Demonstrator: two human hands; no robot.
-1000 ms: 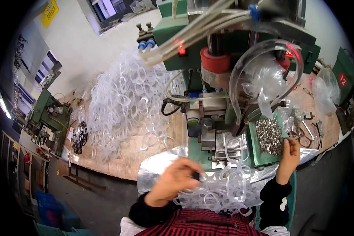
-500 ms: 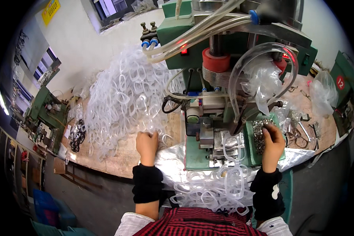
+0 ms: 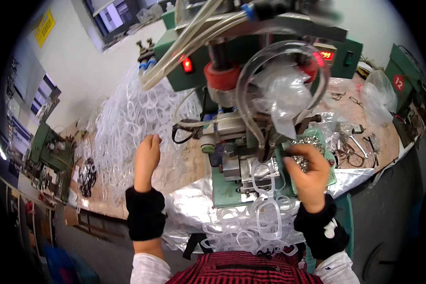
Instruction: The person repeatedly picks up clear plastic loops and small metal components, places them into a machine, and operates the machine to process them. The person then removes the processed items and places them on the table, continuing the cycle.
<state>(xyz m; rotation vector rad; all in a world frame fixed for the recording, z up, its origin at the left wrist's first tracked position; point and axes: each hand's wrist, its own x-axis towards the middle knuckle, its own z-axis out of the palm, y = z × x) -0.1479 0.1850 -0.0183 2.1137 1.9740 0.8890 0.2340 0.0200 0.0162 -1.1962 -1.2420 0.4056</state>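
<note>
My left hand reaches to the near side of a tall pile of clear plastic eyeglass frames, its fingers bent together; what lies inside them is hidden. On the right, my right hand is closed in a pinch between a green tray of small shiny metal parts and the machine's working head. What is pinched is too small and blurred to name. A clear eyeglass frame hangs at the front of the green press machine, its upper part on the metal fixture.
More clear frames lie heaped before my lap. A clear looped hose and a plastic bag hang at the press. Right of the tray lie a wrench and dark frames. Another green machine stands far left.
The view has swung, shifting the press leftward in the picture. My right hand has moved from the metal parts to the tray's left side. My left hand has gone farther along the pile.
</note>
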